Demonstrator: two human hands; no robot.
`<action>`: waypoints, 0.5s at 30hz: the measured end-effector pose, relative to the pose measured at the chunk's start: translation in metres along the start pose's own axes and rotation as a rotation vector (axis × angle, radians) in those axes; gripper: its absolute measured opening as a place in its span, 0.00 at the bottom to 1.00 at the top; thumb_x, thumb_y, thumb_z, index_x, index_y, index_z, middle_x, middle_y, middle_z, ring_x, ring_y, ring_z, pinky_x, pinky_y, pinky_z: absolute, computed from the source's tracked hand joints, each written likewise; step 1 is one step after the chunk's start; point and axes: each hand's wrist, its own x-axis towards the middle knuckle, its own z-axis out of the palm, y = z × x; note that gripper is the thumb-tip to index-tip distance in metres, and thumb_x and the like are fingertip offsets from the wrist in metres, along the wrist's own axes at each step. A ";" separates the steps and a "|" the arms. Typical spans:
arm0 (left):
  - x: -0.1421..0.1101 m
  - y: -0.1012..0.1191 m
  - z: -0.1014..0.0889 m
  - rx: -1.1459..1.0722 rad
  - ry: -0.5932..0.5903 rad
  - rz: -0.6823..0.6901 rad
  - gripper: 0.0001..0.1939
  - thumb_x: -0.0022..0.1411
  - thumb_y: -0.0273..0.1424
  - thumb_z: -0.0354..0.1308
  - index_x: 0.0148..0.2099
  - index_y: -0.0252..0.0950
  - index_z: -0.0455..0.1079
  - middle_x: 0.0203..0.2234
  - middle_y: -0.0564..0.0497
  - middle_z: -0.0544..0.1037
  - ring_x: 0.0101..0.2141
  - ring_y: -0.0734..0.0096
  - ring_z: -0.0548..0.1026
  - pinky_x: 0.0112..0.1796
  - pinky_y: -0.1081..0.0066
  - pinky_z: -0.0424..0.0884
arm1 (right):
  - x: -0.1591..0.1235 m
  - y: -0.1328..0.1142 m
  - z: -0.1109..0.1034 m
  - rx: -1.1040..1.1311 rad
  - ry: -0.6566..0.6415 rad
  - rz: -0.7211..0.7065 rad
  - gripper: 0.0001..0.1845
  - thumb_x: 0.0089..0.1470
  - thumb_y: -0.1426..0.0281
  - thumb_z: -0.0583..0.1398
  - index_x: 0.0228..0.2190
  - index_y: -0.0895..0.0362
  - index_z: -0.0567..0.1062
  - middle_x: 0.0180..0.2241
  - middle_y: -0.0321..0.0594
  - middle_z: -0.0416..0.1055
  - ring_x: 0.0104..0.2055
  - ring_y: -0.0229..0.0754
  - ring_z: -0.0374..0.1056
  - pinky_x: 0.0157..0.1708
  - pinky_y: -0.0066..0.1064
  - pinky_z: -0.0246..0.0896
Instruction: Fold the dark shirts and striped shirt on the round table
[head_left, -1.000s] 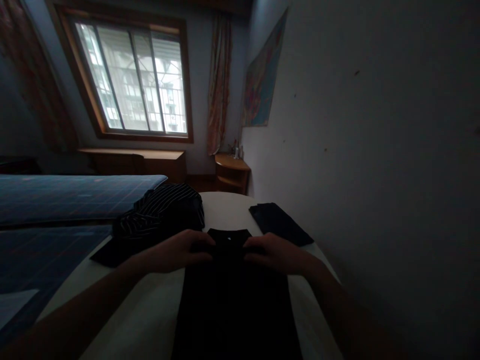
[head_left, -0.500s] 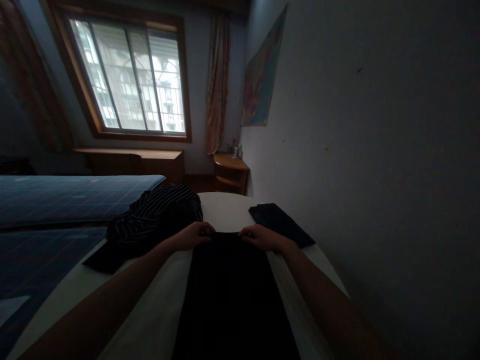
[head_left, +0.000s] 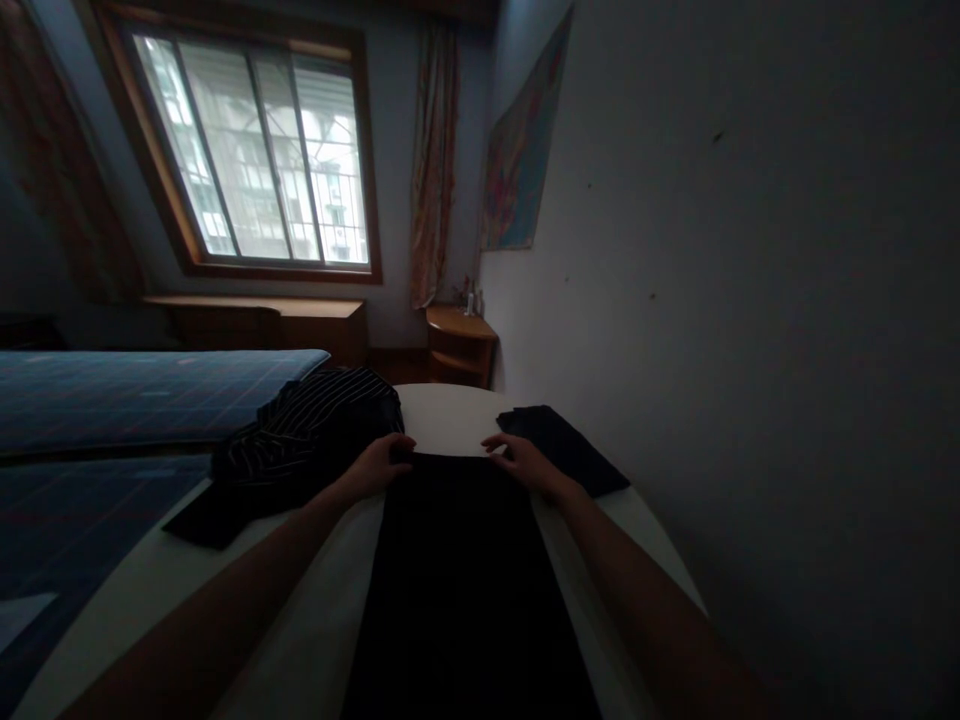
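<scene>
A long black garment [head_left: 465,580], too dark to show its exact kind, lies flat on the white table [head_left: 442,410] and runs down toward me. My left hand [head_left: 379,466] is at its far left corner, thumb and fingers slightly apart. At the far right corner is my right hand [head_left: 527,464], with thumb and forefinger parted above the edge. The garment's straight far edge shows between both hands. Just beyond my right hand rests a folded dark navy cloth [head_left: 566,445]. To the left of my left hand sits a heaped black garment with white stripes [head_left: 330,405].
A bed with a blue plaid mattress [head_left: 150,390] adjoins the table on the left. The bare wall [head_left: 712,350] runs close along the right. Farther back stand a wooden desk [head_left: 322,310] and a corner shelf [head_left: 461,322] under the window side.
My hands have moved slightly apart and their fingers have loosened from the black garment's far edge. More of that edge now shows. The other cloths have stayed put.
</scene>
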 end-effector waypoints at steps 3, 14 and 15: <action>-0.007 0.000 0.000 0.010 0.053 -0.008 0.21 0.47 0.30 0.62 0.47 0.34 0.72 0.43 0.46 0.80 0.44 0.59 0.77 0.48 0.61 0.72 | -0.004 -0.004 -0.002 -0.015 0.046 0.019 0.16 0.55 0.73 0.60 0.47 0.57 0.74 0.47 0.44 0.75 0.39 0.39 0.71 0.46 0.35 0.65; -0.096 0.000 -0.001 0.115 0.059 -0.119 0.27 0.58 0.47 0.54 0.54 0.35 0.64 0.37 0.47 0.79 0.32 0.62 0.78 0.35 0.65 0.72 | -0.064 -0.050 -0.012 -0.392 0.121 0.374 0.20 0.62 0.64 0.55 0.52 0.60 0.71 0.43 0.49 0.75 0.44 0.47 0.73 0.45 0.35 0.64; -0.103 0.002 0.001 0.122 0.020 -0.132 0.29 0.58 0.48 0.53 0.55 0.35 0.63 0.35 0.48 0.79 0.31 0.62 0.78 0.34 0.65 0.71 | -0.070 -0.054 -0.010 -0.407 0.083 0.402 0.22 0.62 0.61 0.56 0.53 0.59 0.71 0.44 0.49 0.75 0.45 0.48 0.73 0.45 0.36 0.64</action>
